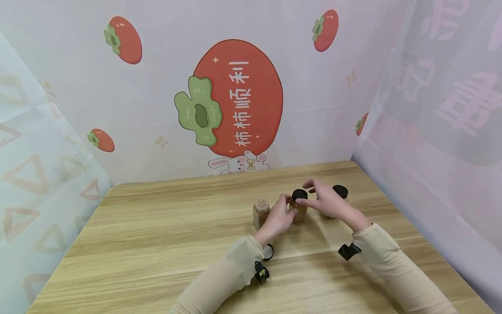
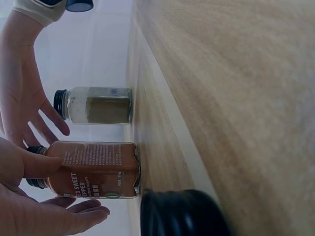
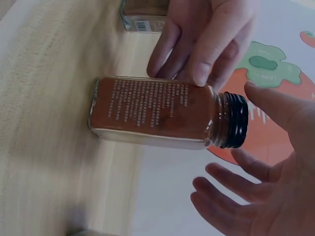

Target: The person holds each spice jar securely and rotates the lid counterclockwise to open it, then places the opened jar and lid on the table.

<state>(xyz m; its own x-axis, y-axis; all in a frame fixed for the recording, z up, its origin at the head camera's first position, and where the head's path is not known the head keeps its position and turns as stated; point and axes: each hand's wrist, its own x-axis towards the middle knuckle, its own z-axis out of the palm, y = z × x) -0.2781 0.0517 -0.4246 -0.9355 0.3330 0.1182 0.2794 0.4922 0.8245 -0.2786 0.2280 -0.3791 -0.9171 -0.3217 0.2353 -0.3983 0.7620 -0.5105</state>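
A square glass spice jar of red sweet pepper powder [image 2: 98, 172] stands upright on the table under a black screw cap [image 3: 237, 120]. My left hand [image 1: 279, 218] holds its upper body between thumb and fingers. Around the cap, my right hand [image 1: 331, 201] has its fingers spread, with the thumb tip right at the cap's top edge in the right wrist view. To the left is an uncapped spice jar [image 1: 260, 214] with a perforated shaker top. Another black-capped jar [image 2: 106, 105] of dull brownish powder stands to the right, partly behind my right hand in the head view.
A loose black cap [image 1: 268, 252] lies on the wooden table [image 1: 157, 235] by my left sleeve, its pale inside showing. Wrist cameras hang below both cuffs. A printed cloth [image 1: 149, 87] with persimmons closes off the back, and more cloth hangs at both sides.
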